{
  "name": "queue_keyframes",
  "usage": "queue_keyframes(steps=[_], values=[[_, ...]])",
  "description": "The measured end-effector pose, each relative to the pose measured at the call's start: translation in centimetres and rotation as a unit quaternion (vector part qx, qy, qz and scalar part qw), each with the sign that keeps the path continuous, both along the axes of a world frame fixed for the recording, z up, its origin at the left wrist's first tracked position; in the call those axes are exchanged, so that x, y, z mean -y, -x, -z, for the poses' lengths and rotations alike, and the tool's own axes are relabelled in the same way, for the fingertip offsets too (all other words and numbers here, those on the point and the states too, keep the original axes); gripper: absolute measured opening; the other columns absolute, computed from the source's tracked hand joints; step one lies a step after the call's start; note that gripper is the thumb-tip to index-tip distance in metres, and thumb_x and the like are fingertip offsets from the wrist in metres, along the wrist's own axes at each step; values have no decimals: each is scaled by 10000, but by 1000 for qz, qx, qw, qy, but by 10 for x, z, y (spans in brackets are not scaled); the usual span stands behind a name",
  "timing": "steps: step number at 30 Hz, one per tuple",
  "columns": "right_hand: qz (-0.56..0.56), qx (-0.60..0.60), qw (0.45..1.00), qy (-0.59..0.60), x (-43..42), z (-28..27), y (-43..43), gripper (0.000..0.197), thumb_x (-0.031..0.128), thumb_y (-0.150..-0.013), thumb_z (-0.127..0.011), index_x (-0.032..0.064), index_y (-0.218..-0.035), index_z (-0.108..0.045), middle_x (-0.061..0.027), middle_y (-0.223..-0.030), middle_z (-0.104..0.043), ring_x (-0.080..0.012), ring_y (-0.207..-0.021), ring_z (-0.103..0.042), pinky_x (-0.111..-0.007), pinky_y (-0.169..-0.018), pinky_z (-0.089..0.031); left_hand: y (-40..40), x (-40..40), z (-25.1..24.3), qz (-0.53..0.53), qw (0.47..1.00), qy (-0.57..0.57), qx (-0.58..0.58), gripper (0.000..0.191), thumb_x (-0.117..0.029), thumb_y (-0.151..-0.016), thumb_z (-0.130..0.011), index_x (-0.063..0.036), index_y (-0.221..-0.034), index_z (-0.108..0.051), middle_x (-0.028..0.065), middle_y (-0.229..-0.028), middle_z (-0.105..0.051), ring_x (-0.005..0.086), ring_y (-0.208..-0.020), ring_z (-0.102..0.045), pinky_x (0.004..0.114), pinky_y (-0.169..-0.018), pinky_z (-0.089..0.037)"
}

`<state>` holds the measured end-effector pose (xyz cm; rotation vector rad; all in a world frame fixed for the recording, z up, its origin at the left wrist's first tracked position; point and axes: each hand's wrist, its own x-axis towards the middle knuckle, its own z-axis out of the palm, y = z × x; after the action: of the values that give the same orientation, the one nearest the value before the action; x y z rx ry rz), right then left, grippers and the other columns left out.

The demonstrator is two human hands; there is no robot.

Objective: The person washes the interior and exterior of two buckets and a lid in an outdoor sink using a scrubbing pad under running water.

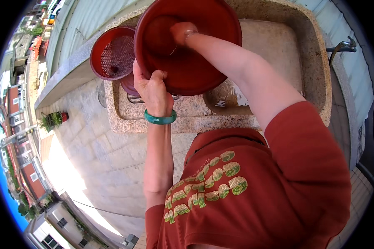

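Observation:
A large red plastic basin [187,74] is tilted over the left part of a speckled stone sink [187,123]. My left hand [154,87], below a green bangle, grips the basin's near left rim, with the thumb over the edge. Inside the basin is my right hand [182,32], at its inner bottom; its fingers are partly hidden, and whether they hold something cannot be told. A thin bracelet circles that wrist. To the left of the basin sits a red plastic colander [117,54] with a small dark thing in it.
Rippling water [226,95] lies in the sink's lower hollow. A metal faucet [346,46] stands at the right, beyond the sink's rim. Under the colander is another reddish vessel [129,84], partly hidden. A low wall [71,68] and a potted plant [53,120] are at the left.

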<state>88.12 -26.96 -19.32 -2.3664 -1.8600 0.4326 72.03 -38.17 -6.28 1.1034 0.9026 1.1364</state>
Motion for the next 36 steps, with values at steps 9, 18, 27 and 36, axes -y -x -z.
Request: queue_keyframes(steps=[9,18,27,36], values=[[247,-565,783,-81,-13,-5,-19,287,219,-818,-514,48,-1016,-632,-117,-965,-645,-233,-769,-630,-361,-579,-538,5,-4,1,-5,1000,23,0,603,171,-656,-396,-36,-1213,-496,71,-1091,-581,167,-856,-566,261,-719,-475],[-26,-387,921,-41,-15,-3,38,413,127,-791,-492,160,-1190,-592,-152,-1009,-639,-293,-826,-621,-376,-710,-494,11,-8,12,-21,999,48,12,633,168,-634,-396,-32,-1225,-499,72,-1133,-574,172,-931,-558,258,-736,-467],[-96,-259,960,37,-42,-20,21,331,223,-825,-515,115,-1117,-628,-108,-1031,-654,-269,-918,-617,-377,-790,-462,13,-7,14,-37,998,51,13,681,168,-618,-401,-43,-1260,-485,71,-1177,-560,192,-1004,-549,264,-770,-470],[-137,-203,969,33,-31,13,21,312,229,-773,-557,88,-1032,-657,-151,-976,-656,-317,-882,-619,-388,-754,-486,13,-11,14,-35,998,52,18,656,166,-625,-404,-42,-1240,-497,77,-1149,-570,188,-964,-559,261,-768,-472]])
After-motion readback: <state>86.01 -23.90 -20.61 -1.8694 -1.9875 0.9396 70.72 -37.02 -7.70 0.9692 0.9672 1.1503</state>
